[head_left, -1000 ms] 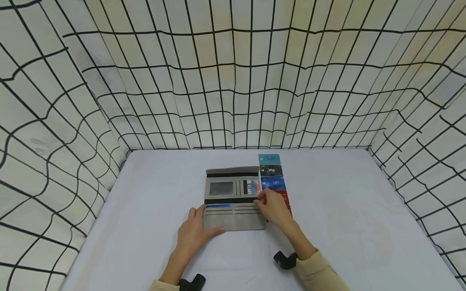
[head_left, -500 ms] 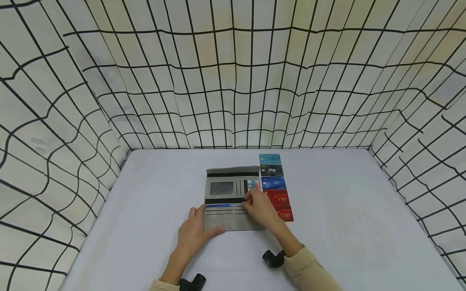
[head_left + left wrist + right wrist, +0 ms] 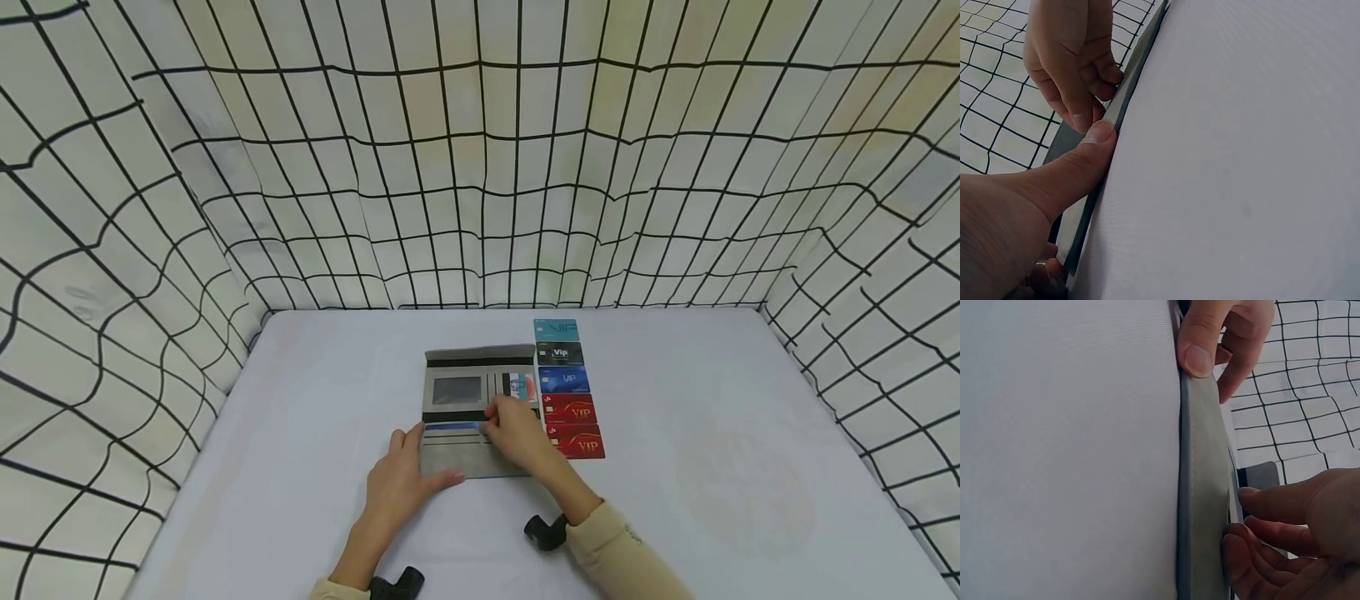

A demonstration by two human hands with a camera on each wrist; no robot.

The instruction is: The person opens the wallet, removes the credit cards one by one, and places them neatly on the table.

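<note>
An unfolded grey wallet (image 3: 457, 462) with dark bands and rows of card slots lies on the white table. My left hand (image 3: 397, 479) holds its lower left corner, the thumb along the front edge and the fingers at the left side. Over the slots in the middle is my right hand (image 3: 516, 437), thumb and forefinger close together at the right end of a blue card (image 3: 450, 426) tucked in the top slot. Whether they pinch the card I cannot tell. A multicoloured card (image 3: 522, 386) shows in the upper right pocket, beside a clear window (image 3: 457, 390).
Right of the wallet, a column of VIP cards lies flat: teal (image 3: 557, 330), black (image 3: 559, 353), blue (image 3: 565, 380) and two red ones (image 3: 569, 409). Black-gridded white cloth (image 3: 495, 167) surrounds the table (image 3: 712, 433) behind and at the sides.
My right hand has moved left across the wallet, from its right edge to the middle of the slots, uncovering the red cards. The left hand stays in place.
</note>
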